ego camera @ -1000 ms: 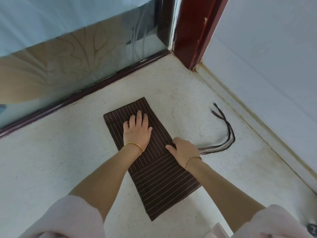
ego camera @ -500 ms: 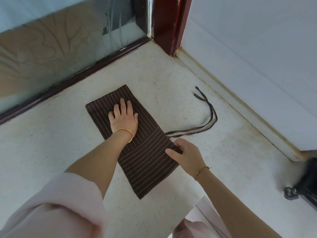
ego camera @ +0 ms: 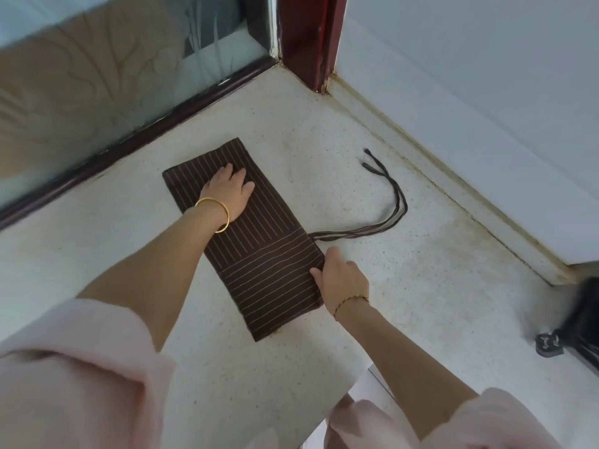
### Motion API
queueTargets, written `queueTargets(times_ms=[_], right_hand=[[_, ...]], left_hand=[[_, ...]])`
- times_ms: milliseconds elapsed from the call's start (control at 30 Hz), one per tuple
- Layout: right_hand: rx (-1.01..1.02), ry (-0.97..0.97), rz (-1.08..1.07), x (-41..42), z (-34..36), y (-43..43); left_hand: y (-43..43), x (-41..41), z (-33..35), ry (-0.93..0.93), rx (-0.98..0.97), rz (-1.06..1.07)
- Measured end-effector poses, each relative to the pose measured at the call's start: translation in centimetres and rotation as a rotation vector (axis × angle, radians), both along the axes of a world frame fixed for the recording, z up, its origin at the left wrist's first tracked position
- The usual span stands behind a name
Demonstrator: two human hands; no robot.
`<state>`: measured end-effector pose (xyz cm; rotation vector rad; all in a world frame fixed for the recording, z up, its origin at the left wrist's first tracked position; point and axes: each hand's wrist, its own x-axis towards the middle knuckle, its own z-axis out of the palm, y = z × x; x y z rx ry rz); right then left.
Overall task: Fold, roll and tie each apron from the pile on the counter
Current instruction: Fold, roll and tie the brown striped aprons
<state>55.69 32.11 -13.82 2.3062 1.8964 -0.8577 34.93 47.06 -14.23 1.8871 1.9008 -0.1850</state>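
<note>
Folded apron [ego camera: 252, 241] flat on the counter [ego camera: 97, 260] as a long striped strip, ties [ego camera: 366, 231] trailing right. Best rolled tight and square from the near end, open left hand [ego camera: 228, 192] pressing the far half flat, right hand [ego camera: 342, 280] pinching the right edge, thumb on top. Hidden under the cloth: right fingertips; blurred and cut off at far right: a dark object [ego camera: 583, 319].

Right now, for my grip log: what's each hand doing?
Left hand: open, pressing flat on the apron.
Right hand: pinching the apron's right edge.

Apron [ego camera: 259, 260] dark brown, thin pale pinstripes; counter [ego camera: 372, 286] speckled off-white; bangle [ego camera: 215, 215] gold; sleeves [ego camera: 81, 377] pale pink.
</note>
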Motion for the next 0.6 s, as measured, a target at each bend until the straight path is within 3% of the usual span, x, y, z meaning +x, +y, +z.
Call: queueTargets(times_ms=[67,133,200,267,333,433,600], right_hand=[[0.112,-0.129,0.079,-0.1,0.6,-0.1],[0.351,-0.221,0.192,-0.2,0.6,-0.2],[0.589,-0.159,0.361,-0.6,0.3,0.0],[0.692,-0.001,0.597,-1.3,0.0,0.9],[0.563,0.056,0.742,-2.2,-0.1,2.0],[0.218,-0.081,0.768,-2.0,-1.3,3.0],[0.217,-0.213,0.826,-1.6,-2.3,2.5]], left_hand=[[-2.4,0.3,1.8,-0.115,0.161,0.058],[-6.7,1.1,3.1,-0.169,0.313,0.145],[-11.2,2.2,3.4,-0.163,0.38,0.198],[-14.4,3.4,2.8,-0.153,0.383,0.182],[-16.4,4.4,1.3,-0.128,0.321,0.116],[-18.4,5.4,-1.3,-0.076,0.224,0.058],[-19.2,4.1,-2.3,-0.052,0.209,-0.047]])
